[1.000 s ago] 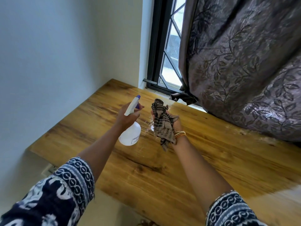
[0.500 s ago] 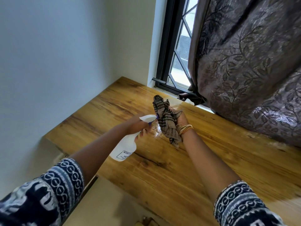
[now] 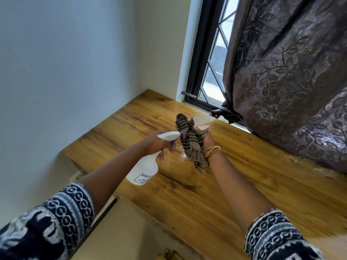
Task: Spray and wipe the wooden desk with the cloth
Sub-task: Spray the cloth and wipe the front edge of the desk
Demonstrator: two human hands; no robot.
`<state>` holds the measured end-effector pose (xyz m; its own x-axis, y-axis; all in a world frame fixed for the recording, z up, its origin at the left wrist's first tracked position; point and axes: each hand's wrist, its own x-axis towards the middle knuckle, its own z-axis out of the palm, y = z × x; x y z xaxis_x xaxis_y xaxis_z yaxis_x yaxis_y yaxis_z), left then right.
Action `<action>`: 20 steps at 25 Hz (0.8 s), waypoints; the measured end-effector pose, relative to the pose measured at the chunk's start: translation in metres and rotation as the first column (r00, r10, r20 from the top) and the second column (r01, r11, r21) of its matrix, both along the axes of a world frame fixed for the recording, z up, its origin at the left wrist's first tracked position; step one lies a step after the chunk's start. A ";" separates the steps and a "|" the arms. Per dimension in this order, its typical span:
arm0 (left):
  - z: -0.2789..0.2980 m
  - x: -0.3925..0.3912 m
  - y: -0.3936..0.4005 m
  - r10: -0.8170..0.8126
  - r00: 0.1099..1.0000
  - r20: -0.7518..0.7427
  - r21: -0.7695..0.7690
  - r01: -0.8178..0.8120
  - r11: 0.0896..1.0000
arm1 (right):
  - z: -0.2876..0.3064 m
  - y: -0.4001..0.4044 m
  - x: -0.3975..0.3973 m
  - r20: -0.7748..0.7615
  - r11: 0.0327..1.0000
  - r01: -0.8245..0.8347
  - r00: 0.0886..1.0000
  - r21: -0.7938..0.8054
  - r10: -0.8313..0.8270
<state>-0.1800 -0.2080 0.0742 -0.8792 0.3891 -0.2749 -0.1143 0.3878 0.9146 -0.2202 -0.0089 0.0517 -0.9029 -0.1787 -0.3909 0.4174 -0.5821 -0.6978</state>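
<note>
Cloth point(image 3: 189, 142): brown with dark stripes, bunched, held above the wooden desk point(image 3: 234, 175) near the middle of its width; right hand point(image 3: 205, 140) grips it, fingers curled round the bundle; 1 end sticks up above the hand, the other hangs down past the wrist; gold bangles point(image 3: 212, 152) sit on that wrist.

Spray bottle point(image 3: 145, 168): white, translucent body with a printed label too small to read; held tilted, base toward the near-left, white trigger head point(image 3: 169, 136) with a purple nozzle tip pointing right at the cloth; nozzle tip just beside or touching the fabric, cannot tell which; liquid level inside not readable through the plastic.

Left hand point(image 3: 159, 145) grips the bottle at the neck, fingers wrapped under the trigger; the 2 hands are close together, separated by the cloth.

Desk: wood grain, yellow-brown; a wet glossy patch point(image 3: 181, 156) lies on the surface just below the hands; a second shiny patch point(image 3: 203, 121) lies near the window edge.

Surround: desk fits into a corner; pale wall point(image 3: 65, 72) on the left; dark-framed window point(image 3: 212, 72) with a diagonal grille at the far side; dark leaf-patterned curtain point(image 3: 291, 81) hangs on the right, its lower part resting over the far edge of the desk; both forearms bare, patterned blue-and-white sleeves point(image 3: 56, 218) near the bottom of the view.
</note>
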 end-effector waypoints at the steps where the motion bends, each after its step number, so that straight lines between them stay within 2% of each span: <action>1: 0.001 0.002 0.001 0.008 1.000 -0.009 -0.010 -0.008 1.000 | -0.001 -0.001 0.001 0.008 1.000 -0.003 1.000 0.019 0.003; 7: -0.001 0.005 0.001 0.010 0.992 -0.123 -0.087 -0.020 0.996 | -0.004 -0.007 0.005 0.005 0.995 -0.020 1.000 0.096 0.020; 20: -0.005 -0.001 -0.012 0.042 0.976 -0.215 -0.121 -0.069 0.990 | 0.006 -0.020 0.003 0.006 0.998 -0.045 0.999 -0.043 0.045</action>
<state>-0.1807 -0.2202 0.0692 -0.9418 0.3124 -0.1244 0.0519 0.5005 0.8642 -0.2170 -0.0293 0.0581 -0.8908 -0.2356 -0.3886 0.4487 -0.5919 -0.6696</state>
